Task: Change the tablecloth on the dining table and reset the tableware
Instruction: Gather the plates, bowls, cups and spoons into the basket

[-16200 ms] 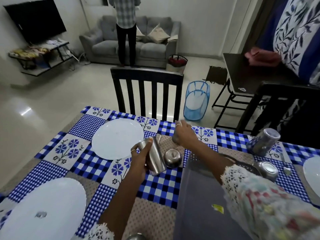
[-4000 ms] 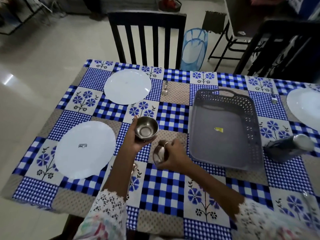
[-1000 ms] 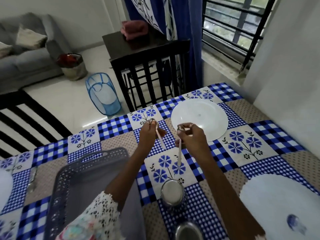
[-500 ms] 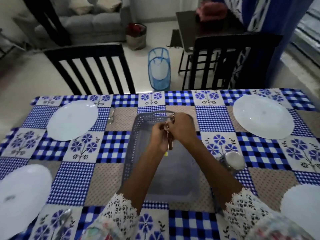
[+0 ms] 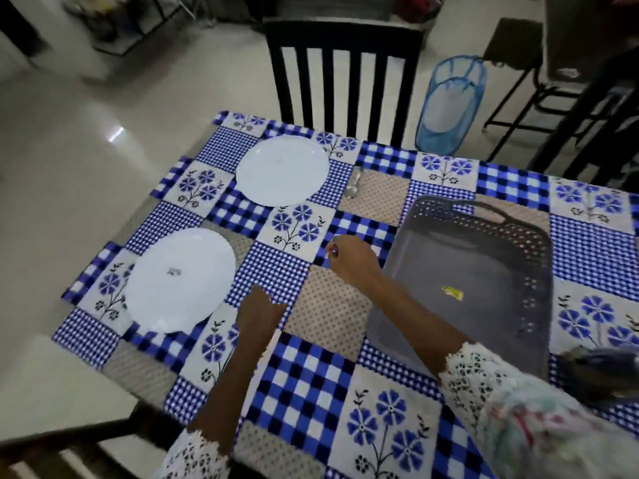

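A blue-and-white checked, flowered tablecloth covers the table. Two white plates lie at its left end, one far and one near. A steel spoon rests right of the far plate. My left hand is low over the cloth just right of the near plate, fingers curled under and hidden. My right hand hovers between the plates and the grey tray, fingertips pinched on a thin pale thing that looks like a spoon, blurred.
The grey perforated tray holds nothing but a yellow sticker. A steel tumbler lies on its side at the right edge. A black chair stands at the far side, with a blue mesh basket on the floor beyond.
My view has swung left to the two plates. My hands, joined over the tray half a second ago, have parted, the left dropping toward the near plate and the right moving left off the tray.
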Motion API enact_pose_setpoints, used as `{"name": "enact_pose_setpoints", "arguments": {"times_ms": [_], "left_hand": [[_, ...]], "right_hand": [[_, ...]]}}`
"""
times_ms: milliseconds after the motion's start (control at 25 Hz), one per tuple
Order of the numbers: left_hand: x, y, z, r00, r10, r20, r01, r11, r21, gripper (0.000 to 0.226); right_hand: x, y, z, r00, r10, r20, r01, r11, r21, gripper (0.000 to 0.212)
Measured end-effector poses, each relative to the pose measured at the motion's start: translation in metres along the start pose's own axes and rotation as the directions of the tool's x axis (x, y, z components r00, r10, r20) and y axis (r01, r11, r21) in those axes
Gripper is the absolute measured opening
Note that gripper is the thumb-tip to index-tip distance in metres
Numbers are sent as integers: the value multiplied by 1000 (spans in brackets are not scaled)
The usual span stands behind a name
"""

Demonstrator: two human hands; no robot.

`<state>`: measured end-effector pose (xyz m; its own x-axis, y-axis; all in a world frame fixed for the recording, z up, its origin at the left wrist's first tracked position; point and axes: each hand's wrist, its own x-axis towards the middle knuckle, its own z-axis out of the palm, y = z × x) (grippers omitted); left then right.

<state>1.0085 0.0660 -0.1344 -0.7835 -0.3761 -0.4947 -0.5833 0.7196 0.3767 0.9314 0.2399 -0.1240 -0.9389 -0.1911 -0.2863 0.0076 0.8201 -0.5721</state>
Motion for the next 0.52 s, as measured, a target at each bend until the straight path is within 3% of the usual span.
{"name": "enact_pose_setpoints", "arguments": {"times_ms": [80,160,320,440,520], "left_hand": [[8,-35,-5,994,-103,47,100,992,74,43],[14,-53,-2,989,-123,78,112,985,129,23],[34,-81,14,986,-100,135,49,940,338,22],[44,-85,17,988,-31,153,-2,977,214,23],[46,-88,17,991,-7,130,14,999,-53,36]], "right_hand": [[34,-7,13,998,-30,60,39,986,-160,27],[73,-9,14,995,-32,99,64,938,-341,39],[149,2,5,1000,8,-23,-20,813,-582,40],[198,25,0,1000,11,-29,-27,767,-641,44],[213,37,-3,998,20,60,26,726,-687,42]]}}
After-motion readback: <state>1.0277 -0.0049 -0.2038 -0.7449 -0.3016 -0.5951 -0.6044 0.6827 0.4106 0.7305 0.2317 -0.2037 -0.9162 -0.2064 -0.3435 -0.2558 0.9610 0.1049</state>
